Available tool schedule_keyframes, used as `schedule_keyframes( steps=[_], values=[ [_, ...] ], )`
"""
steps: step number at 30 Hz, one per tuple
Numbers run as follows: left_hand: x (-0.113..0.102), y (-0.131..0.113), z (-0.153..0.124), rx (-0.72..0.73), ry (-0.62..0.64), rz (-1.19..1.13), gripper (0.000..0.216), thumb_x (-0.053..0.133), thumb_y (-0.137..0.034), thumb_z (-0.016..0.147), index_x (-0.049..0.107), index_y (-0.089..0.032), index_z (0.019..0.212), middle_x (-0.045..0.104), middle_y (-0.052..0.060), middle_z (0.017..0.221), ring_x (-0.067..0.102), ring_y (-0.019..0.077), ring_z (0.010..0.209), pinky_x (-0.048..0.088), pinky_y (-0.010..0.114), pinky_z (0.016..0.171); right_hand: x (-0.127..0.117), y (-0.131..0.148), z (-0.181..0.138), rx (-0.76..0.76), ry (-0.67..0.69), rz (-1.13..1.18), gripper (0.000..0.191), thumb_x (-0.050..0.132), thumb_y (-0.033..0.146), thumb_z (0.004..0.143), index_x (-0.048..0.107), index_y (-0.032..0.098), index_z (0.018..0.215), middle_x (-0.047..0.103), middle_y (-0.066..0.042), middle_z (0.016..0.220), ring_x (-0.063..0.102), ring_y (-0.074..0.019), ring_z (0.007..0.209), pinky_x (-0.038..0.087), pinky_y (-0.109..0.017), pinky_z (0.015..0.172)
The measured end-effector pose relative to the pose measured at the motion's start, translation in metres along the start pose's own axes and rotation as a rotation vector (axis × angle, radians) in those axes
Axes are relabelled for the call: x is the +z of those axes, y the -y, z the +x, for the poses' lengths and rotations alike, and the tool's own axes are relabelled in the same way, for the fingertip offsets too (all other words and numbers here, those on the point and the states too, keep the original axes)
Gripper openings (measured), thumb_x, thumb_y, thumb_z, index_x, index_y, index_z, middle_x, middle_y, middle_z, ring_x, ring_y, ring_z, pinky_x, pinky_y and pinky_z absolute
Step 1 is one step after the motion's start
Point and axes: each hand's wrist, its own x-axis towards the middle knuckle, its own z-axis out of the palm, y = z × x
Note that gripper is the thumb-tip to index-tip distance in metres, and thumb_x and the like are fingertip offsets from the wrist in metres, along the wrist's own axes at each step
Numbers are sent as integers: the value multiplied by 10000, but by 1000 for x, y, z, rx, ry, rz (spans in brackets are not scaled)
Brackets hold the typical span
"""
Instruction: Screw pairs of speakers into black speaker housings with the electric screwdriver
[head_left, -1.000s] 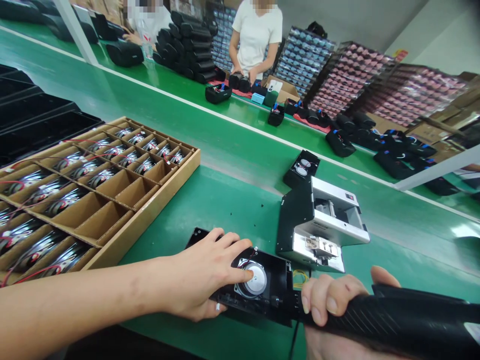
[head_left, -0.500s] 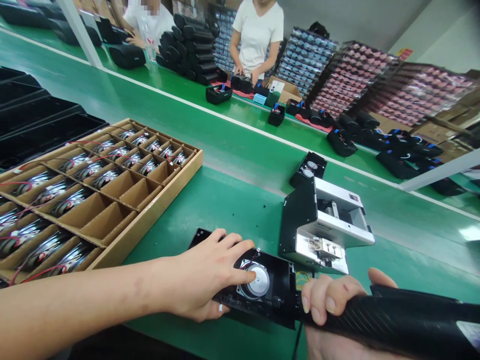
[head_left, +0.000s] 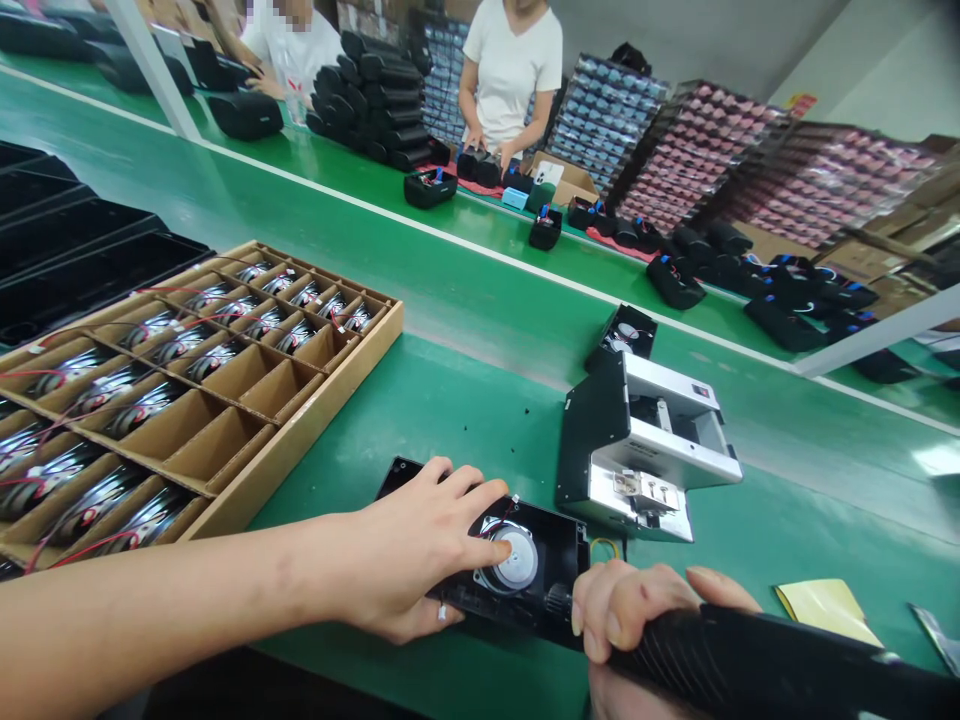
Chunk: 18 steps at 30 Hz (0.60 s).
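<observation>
My left hand (head_left: 427, 550) grips a black plastic speaker housing (head_left: 551, 530) on the green bench, fingers across its top and part of it hidden beneath them. One fingertip rests on the round silver back of a speaker (head_left: 517, 562) seated inside. My right hand (head_left: 637, 610) is wrapped round a black electric screwdriver (head_left: 780, 660), held nearly flat with its nose at the housing's right end. Whether its bit touches a screw, I cannot tell.
On the left stands a divided cardboard box (head_left: 300, 425) of speakers. A screw feeder (head_left: 637, 450) sits beyond the housing, another black housing (head_left: 624, 332) behind it. Yellow paper (head_left: 829, 610) lies at right. Two people in white shirts (head_left: 514, 60) work across the conveyor.
My right hand has moved left with the screwdriver, bringing its nose over the housing's right end. The yellow paper at right has come into sight. My left hand has stayed put.
</observation>
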Motion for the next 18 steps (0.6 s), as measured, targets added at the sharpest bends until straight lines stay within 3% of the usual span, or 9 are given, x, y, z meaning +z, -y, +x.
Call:
schedule_keyframes(
  steps=[4,9,13,15,18],
  values=[
    [0,0,0,5,9,-2,596,770,-468,860,617,-292,1409,480,200,1535,540,425,1268,462,630,1019,4,2,-1,63,25,-31,369,454,325,1047,726,226,818,620,16,567,566,-135,434,489,-274,472],
    [1,0,0,8,1,9,596,761,-470,858,621,-278,1405,480,214,1538,535,438,1271,462,643,1006,1,8,5,62,48,-75,397,561,445,997,713,215,711,620,9,530,574,-142,420,505,-280,466],
    [0,-2,1,8,-4,6,602,771,-455,849,629,-270,1404,487,225,1538,540,443,1282,466,648,1007,-3,4,1,94,17,-96,508,459,410,1029,632,206,598,561,2,476,533,-145,393,463,-281,434],
    [-1,-4,0,-4,-9,4,615,794,-442,832,638,-272,1403,492,224,1539,541,446,1290,463,649,1018,-1,-2,-5,28,-19,-73,455,457,468,1027,683,224,716,569,18,510,517,-144,395,457,-291,440],
    [-6,-6,-4,-42,-8,-27,617,809,-472,835,650,-293,1404,487,206,1566,529,446,1332,438,659,1068,2,-5,-9,-118,-108,-12,484,450,663,981,718,283,1118,605,37,588,501,-153,401,459,-316,455]
  ],
)
